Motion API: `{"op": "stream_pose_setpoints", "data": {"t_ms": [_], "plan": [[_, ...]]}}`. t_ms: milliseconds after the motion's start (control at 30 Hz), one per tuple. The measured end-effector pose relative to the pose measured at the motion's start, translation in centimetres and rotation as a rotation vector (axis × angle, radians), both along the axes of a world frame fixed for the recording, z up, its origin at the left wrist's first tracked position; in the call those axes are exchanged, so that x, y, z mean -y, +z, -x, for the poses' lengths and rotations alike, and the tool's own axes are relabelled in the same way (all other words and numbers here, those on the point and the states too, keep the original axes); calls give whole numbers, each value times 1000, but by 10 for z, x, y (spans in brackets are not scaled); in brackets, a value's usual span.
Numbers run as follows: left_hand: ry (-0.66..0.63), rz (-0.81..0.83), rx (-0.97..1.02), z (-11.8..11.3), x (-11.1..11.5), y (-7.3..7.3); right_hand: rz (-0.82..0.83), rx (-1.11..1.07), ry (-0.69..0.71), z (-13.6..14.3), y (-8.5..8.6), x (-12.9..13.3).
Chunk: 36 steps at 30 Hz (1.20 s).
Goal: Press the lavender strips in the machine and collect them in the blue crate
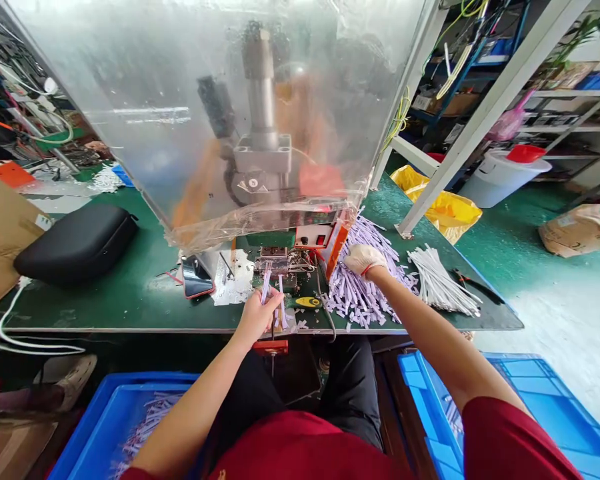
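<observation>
My left hand, bare, is pinched around thin pale purple strips in front of the small metal fixture of a bench press. One more strip stands upright by its fingertips. On the right, my right hand wears a white glove and rests on a large pile of pale purple strips. Its fingers are hidden by the glove and the pile, so their closure is unclear. A yellow and black handled tool lies between the hands.
A clear plastic guard hangs over the press. White ties and dark-handled pliers lie at the bench's right. A phone and black case are left. Blue bins stand below; a yellow bag is beyond.
</observation>
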<state>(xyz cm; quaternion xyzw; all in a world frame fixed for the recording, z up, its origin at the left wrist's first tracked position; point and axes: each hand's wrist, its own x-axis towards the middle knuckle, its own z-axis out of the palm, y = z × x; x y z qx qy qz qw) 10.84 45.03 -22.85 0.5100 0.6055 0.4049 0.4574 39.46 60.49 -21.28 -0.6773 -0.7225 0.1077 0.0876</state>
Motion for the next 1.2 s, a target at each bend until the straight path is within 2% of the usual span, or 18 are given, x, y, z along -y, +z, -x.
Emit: {"op": "stream_pose_setpoints", "data": {"t_ms": [67, 167, 233, 367, 433, 500, 600, 700, 833, 967, 1200], "plan": [[35, 8, -5, -1, -4, 0, -10, -100, -18, -9, 1, -3], [-48, 102, 45, -1, -6, 1, -24, -244, -56, -25, 3, -2], [-80, 109, 143, 1, -7, 4, -46, -384, -96, -33, 7, 4], [-64, 27, 450, 20, -1, 12, -150, -1019, -136, -43, 22, 42], [-53, 22, 552, 33, 7, 16, -78, -1248, -88, -37, 28, 74], [-38, 33, 618, 43, 18, 18, 126, -1347, -21, -18, 27, 107], [3, 19, 704, 49, 34, 18, 478, -1400, 114, 34, 14, 143], [39, -10, 741, 50, 45, 16, 519, -1407, 186, 95, -6, 149], [114, -15, 747, 57, 53, 12, 455, -1440, 81, 149, -24, 132], [137, -3, 747, 66, 60, 8, 425, -1485, -14, 165, -30, 122], [127, 23, 755, 69, 63, 0, 454, -1539, -41, 168, -29, 118]]}}
